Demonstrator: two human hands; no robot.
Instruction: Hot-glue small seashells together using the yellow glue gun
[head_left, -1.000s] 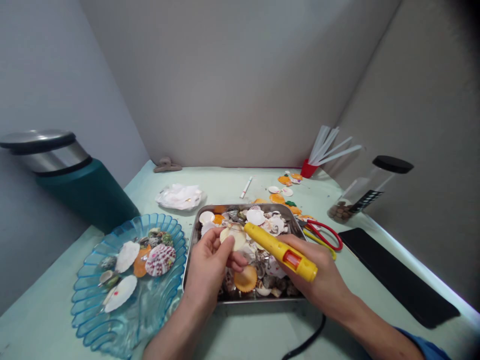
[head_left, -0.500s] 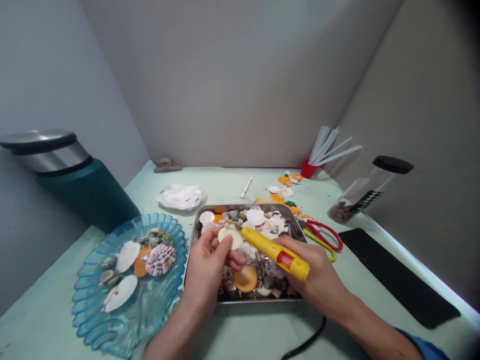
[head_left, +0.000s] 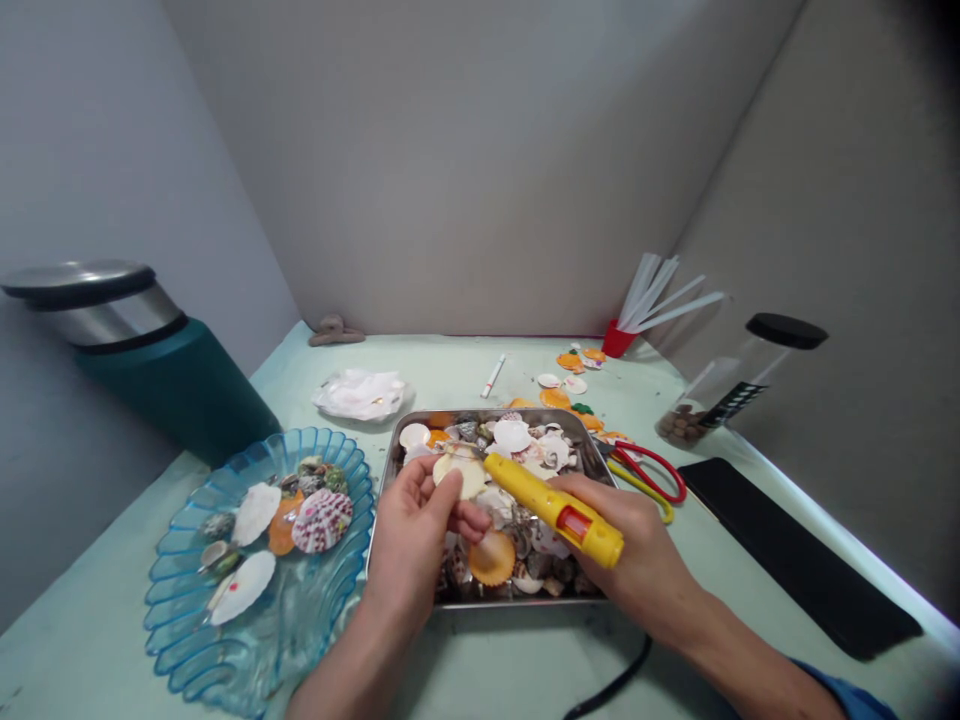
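My left hand [head_left: 412,520] pinches a pale cream scallop shell [head_left: 463,480] between thumb and fingers, above a metal tray [head_left: 525,603] heaped with seashells. My right hand [head_left: 637,550] is closed around a yellow hot glue gun [head_left: 551,507] with a red part in its side. Its nozzle points left at the shell's upper edge; whether they touch I cannot tell. Just below my left fingertips lies an orange scallop shell [head_left: 491,558] in the tray. A black cord [head_left: 611,690] comes out from beneath my right forearm.
On the left stand a blue scalloped plate [head_left: 180,540] with several shells and a teal bottle [head_left: 180,390]. Scissors [head_left: 652,475], a black flat object [head_left: 795,550], a jar [head_left: 712,385] and a red cup [head_left: 618,340] of white sticks are right. A plastic-wrapped bundle [head_left: 361,393] lies behind.
The shell and the glue gun have shifted very slightly, with the gun's rear end a little lower and further right. Both grips stay the same.
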